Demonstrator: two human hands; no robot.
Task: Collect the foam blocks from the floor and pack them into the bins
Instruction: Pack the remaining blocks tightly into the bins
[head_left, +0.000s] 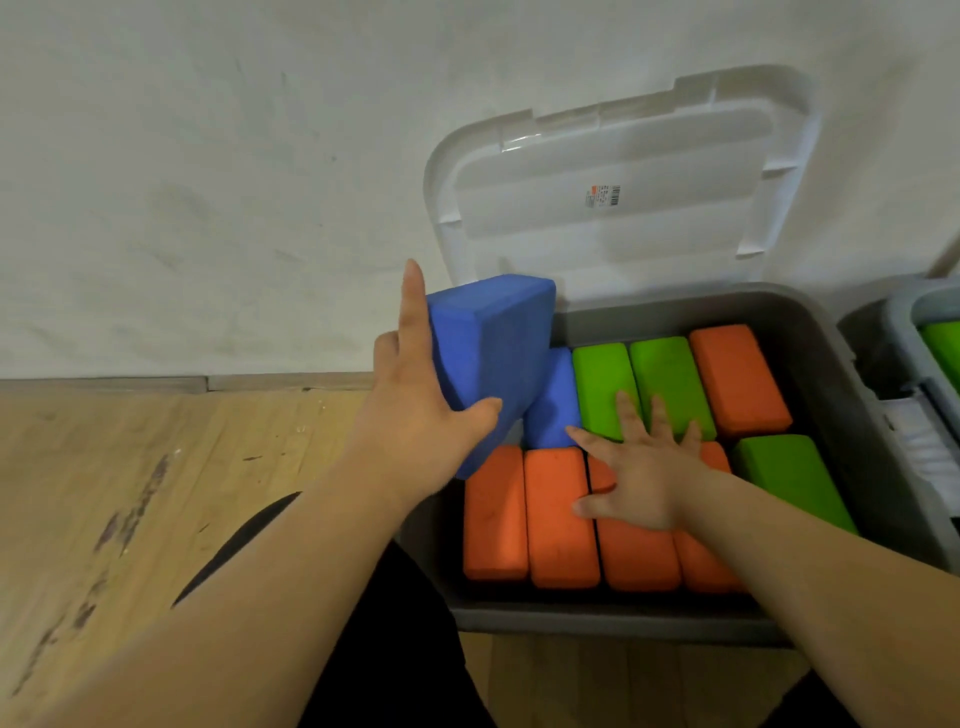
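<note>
A grey bin (826, 332) stands on the floor with its clear lid (618, 197) open against the wall. Inside lie several orange, green and blue foam blocks packed side by side. My left hand (415, 415) grips a blue foam block (493, 343), tilted over the bin's back left corner, thumb underneath and index finger stretched along its side. A second blue block (553, 400) lies in the bin just below it. My right hand (644, 467) rests flat with spread fingers on the orange blocks (558, 519) and green blocks (602, 384).
A second grey bin (904, 312) with a green block (943, 343) shows at the right edge. The wooden floor (130, 493) stretches to the left, scuffed with dark marks. A white wall rises behind. My dark-clothed knees are below the bin.
</note>
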